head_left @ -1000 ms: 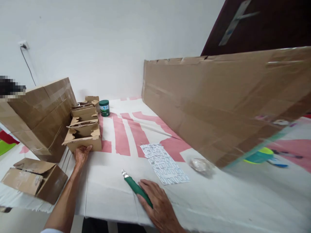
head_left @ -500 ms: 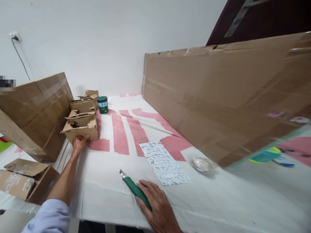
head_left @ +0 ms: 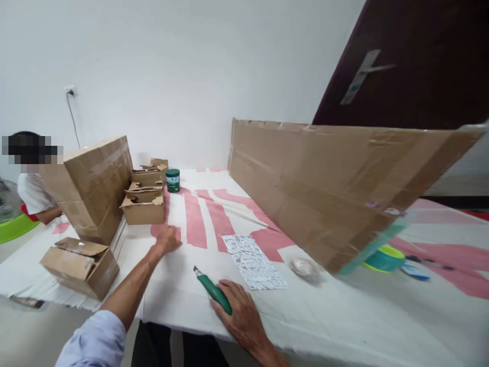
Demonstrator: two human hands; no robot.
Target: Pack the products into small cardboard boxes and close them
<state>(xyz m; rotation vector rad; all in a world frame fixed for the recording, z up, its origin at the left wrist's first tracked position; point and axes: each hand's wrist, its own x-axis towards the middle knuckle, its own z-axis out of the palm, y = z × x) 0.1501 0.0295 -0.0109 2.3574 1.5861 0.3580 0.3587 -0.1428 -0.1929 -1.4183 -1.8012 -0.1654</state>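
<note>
My right hand (head_left: pixel 242 311) rests on the table's near part, closed round the handle of a green utility knife (head_left: pixel 214 294) whose blade points away and to the left. Apart from the boxes, my left hand (head_left: pixel 167 240) is low over the cloth, its fingers blurred and partly hidden behind its back. Closest to it is the front one of several small open-topped cardboard boxes (head_left: pixel 144 213), standing in a row. Right of the knife lies a white sheet of blue-outlined labels (head_left: pixel 254 262). Beside the sheet is a roll of clear tape (head_left: pixel 305 268), slightly blurred.
Large cardboard boxes flank the table, one at left (head_left: pixel 101 188) and a long one at right (head_left: pixel 305 178). A green tub (head_left: pixel 173 181) stands by the row. A small closed box (head_left: pixel 82 265) lies front left. Another person (head_left: pixel 34 191) sits beyond the left box.
My left hand has come off the front small box and moved right and nearer. The view has shifted, bringing the other person into sight. My right hand still holds the knife.
</note>
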